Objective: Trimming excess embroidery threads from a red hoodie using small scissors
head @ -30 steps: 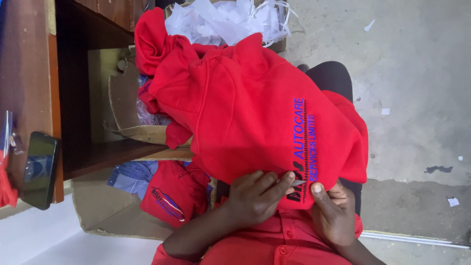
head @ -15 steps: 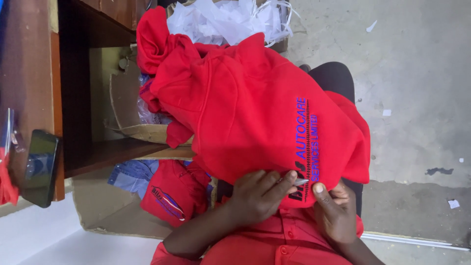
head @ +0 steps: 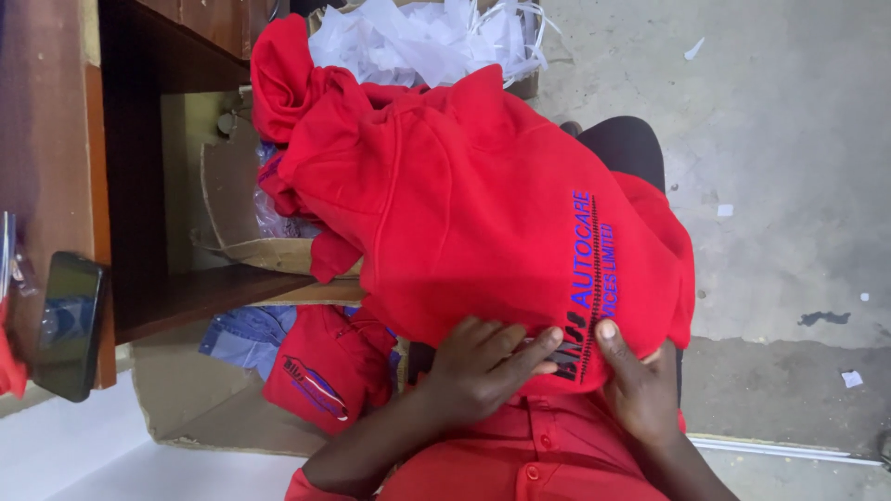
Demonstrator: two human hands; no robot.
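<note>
A red fleece garment point(head: 464, 213) with blue and black embroidered lettering point(head: 587, 278) lies draped over my lap. My left hand point(head: 483, 366) rests on its lower edge, fingers stretched toward the black part of the lettering and pinching the cloth. My right hand point(head: 636, 385) grips the same edge just to the right, thumb pressed on the fabric beside the lettering. Both hands hold the garment taut between them. I wear a red buttoned shirt point(head: 520, 455).
A wooden desk point(head: 56, 139) stands at the left with a dark phone point(head: 67, 325) on it. Below are a cardboard box point(head: 186, 408) holding another red garment point(head: 329, 371) and denim point(head: 246, 334). White paper scraps point(head: 427, 42) are piled beyond. Concrete floor point(head: 789, 186) lies to the right.
My left fingers have slid a little further onto the black lettering and my right thumb has pressed closer. The garment has barely shifted.
</note>
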